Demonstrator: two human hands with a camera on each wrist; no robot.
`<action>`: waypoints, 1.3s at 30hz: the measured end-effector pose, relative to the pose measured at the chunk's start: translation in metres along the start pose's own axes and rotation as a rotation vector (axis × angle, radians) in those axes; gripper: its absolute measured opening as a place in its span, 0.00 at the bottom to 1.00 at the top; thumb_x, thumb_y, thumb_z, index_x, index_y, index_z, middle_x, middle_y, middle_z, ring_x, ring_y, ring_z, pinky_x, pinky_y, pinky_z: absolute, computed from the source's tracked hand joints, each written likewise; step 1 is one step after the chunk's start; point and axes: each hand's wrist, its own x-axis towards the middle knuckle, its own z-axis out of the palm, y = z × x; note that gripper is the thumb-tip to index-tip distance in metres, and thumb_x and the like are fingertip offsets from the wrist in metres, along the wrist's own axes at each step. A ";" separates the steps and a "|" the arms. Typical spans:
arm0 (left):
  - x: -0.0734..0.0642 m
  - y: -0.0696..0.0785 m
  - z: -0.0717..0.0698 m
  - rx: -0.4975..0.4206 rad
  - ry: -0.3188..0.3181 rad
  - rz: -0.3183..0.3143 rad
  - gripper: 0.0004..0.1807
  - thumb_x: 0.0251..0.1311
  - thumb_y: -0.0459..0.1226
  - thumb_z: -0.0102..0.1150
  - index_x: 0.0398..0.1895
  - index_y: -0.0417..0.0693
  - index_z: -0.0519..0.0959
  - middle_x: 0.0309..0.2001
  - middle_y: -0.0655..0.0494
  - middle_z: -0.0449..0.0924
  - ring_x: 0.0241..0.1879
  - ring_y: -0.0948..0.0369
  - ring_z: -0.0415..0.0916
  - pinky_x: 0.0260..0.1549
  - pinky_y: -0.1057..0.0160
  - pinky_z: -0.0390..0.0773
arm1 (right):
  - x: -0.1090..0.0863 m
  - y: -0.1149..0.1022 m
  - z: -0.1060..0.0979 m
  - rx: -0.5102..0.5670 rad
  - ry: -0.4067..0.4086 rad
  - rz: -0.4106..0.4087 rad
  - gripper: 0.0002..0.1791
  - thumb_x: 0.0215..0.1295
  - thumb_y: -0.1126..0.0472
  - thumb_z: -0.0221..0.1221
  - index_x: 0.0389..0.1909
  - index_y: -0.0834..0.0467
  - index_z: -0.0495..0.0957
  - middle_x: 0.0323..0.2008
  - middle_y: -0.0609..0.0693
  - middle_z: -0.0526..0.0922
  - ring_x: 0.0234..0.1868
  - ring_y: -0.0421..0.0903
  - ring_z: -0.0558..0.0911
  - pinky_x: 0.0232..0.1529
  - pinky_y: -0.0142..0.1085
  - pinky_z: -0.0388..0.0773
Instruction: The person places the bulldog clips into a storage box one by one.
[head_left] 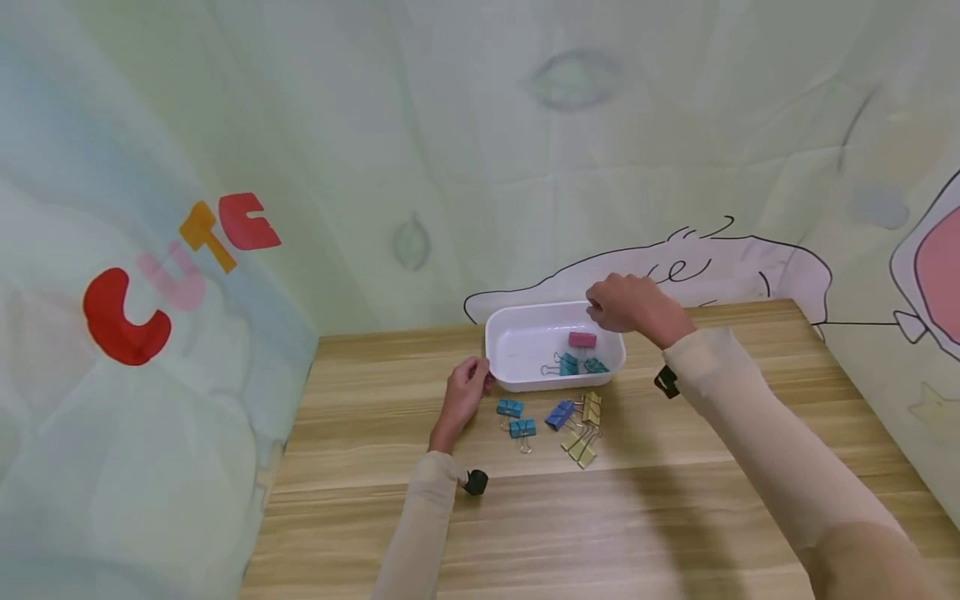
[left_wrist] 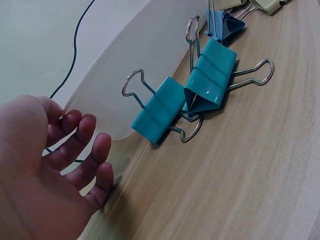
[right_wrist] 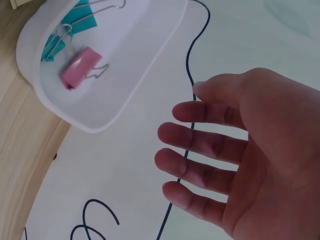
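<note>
My left hand (head_left: 467, 387) pinches the left end of a white plastic tray (head_left: 510, 354) at its rim between thumb and index finger, the other fingers loosely bent. Raised over the tray's far right corner, my right hand (head_left: 628, 304) holds nothing; its fingers (right_wrist: 200, 142) are relaxed and slightly apart. Inside the tray lie a pink binder clip (right_wrist: 81, 68) and two teal binder clips (head_left: 567, 364), toward its right end. On the table in front, beside my left hand, are two more teal binder clips (left_wrist: 159, 110).
Right of those teal clips, a blue binder clip (head_left: 559, 414) lies beside yellow binder clips (head_left: 579, 448), close to the tray's front. The wooden table (head_left: 360, 433) meets a printed cloth backdrop (head_left: 360, 250) at the back. Black wrist cameras (head_left: 476, 482) sit on both wrists.
</note>
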 end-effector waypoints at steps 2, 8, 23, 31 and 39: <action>0.000 0.000 0.000 0.005 0.004 0.003 0.20 0.82 0.41 0.46 0.49 0.28 0.78 0.41 0.38 0.81 0.42 0.42 0.80 0.43 0.46 0.83 | -0.003 -0.003 0.004 -0.001 -0.002 -0.005 0.09 0.76 0.58 0.60 0.46 0.60 0.83 0.28 0.51 0.79 0.29 0.49 0.78 0.30 0.37 0.77; -0.001 0.002 0.000 0.022 0.013 -0.004 0.20 0.82 0.41 0.46 0.47 0.30 0.79 0.39 0.42 0.81 0.40 0.48 0.80 0.39 0.56 0.83 | -0.016 -0.013 0.021 -0.025 -0.016 -0.038 0.10 0.76 0.55 0.60 0.42 0.57 0.82 0.26 0.48 0.77 0.28 0.47 0.76 0.26 0.36 0.73; -0.001 0.002 0.001 0.024 0.016 -0.006 0.19 0.83 0.40 0.45 0.48 0.29 0.78 0.39 0.42 0.80 0.40 0.49 0.80 0.42 0.55 0.84 | -0.057 -0.030 0.086 0.028 0.005 -0.167 0.11 0.75 0.57 0.60 0.29 0.52 0.77 0.22 0.44 0.73 0.24 0.42 0.71 0.23 0.35 0.69; -0.001 0.000 0.002 -0.007 0.015 0.006 0.21 0.82 0.41 0.46 0.48 0.28 0.79 0.41 0.35 0.81 0.44 0.39 0.80 0.49 0.42 0.82 | -0.072 -0.027 0.124 0.136 -0.013 -0.138 0.12 0.75 0.56 0.62 0.28 0.50 0.76 0.22 0.42 0.71 0.24 0.41 0.70 0.24 0.36 0.70; 0.001 -0.001 0.003 0.028 0.039 0.018 0.19 0.82 0.39 0.46 0.45 0.30 0.80 0.37 0.41 0.81 0.38 0.49 0.80 0.42 0.53 0.85 | -0.081 -0.027 0.152 0.182 0.039 -0.203 0.16 0.75 0.55 0.60 0.24 0.48 0.71 0.19 0.41 0.68 0.22 0.39 0.68 0.22 0.35 0.68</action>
